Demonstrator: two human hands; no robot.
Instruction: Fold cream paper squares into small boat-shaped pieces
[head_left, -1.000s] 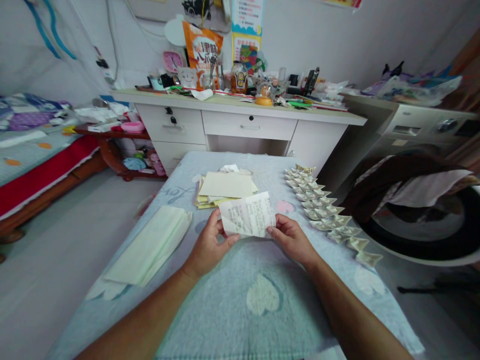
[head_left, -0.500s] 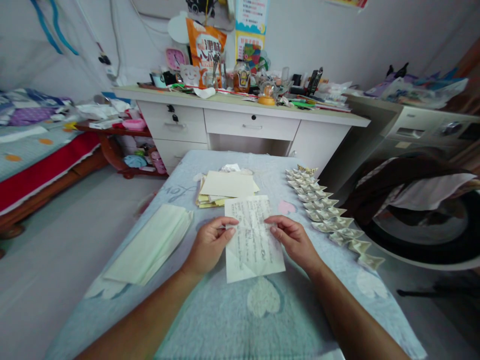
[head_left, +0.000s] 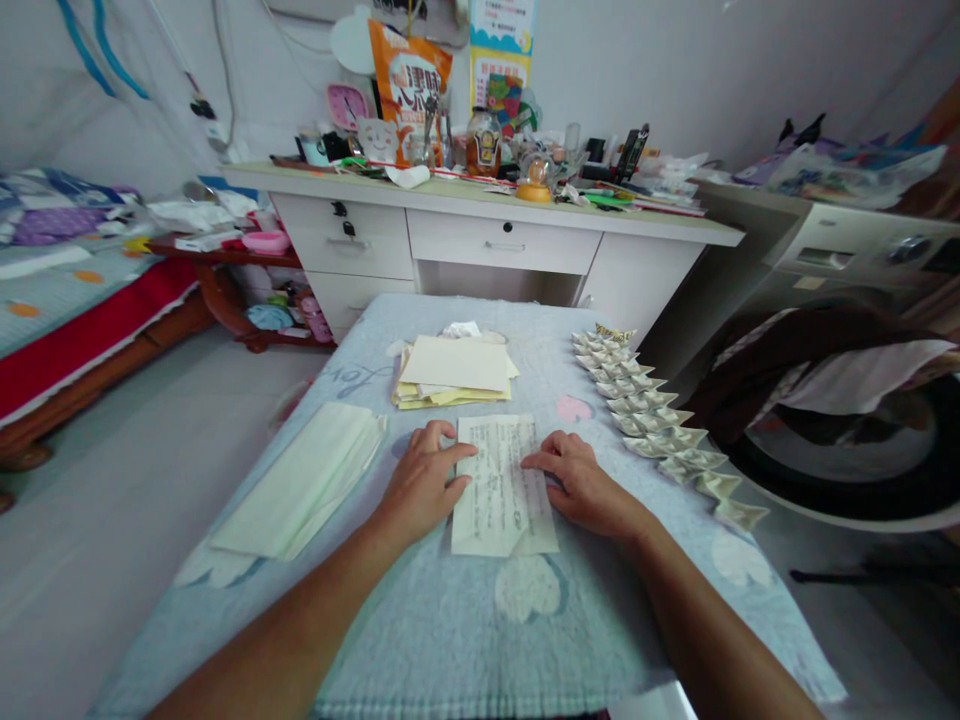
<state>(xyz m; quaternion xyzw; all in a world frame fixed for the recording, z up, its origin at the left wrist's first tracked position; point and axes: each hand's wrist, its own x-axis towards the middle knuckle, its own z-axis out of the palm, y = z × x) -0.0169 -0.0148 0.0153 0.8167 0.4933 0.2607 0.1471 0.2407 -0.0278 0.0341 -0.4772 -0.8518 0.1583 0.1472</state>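
Observation:
A sheet of paper (head_left: 499, 510) covered in handwriting lies at the middle of the cloth-covered table, its lower edge slightly creased. At its left edge, my left hand (head_left: 426, 482) holds it, index fingertip on top and thumb by the side. My right hand (head_left: 585, 482) grips the opposite edge with curled fingers, fingertips resting on the writing. Just beyond the sheet is a stack of cream and yellow paper (head_left: 456, 364). Folded pale green paper (head_left: 300, 480) lies left of my left hand. To the right, small folded paper boats (head_left: 652, 415) stand in a slanting row.
Blue patterned cloth (head_left: 420, 640) covers the table. Behind it stands a white desk (head_left: 502, 245) crowded with jars, an orange snack bag (head_left: 409, 90) and a pink clock (head_left: 347, 106). A washing machine (head_left: 847, 260) with laundry in its door is at right, a bed (head_left: 82, 300) at left.
The sheet has come down flat onto the table and straightened. Both hands have lowered with it, and their fingers have shifted along its sides.

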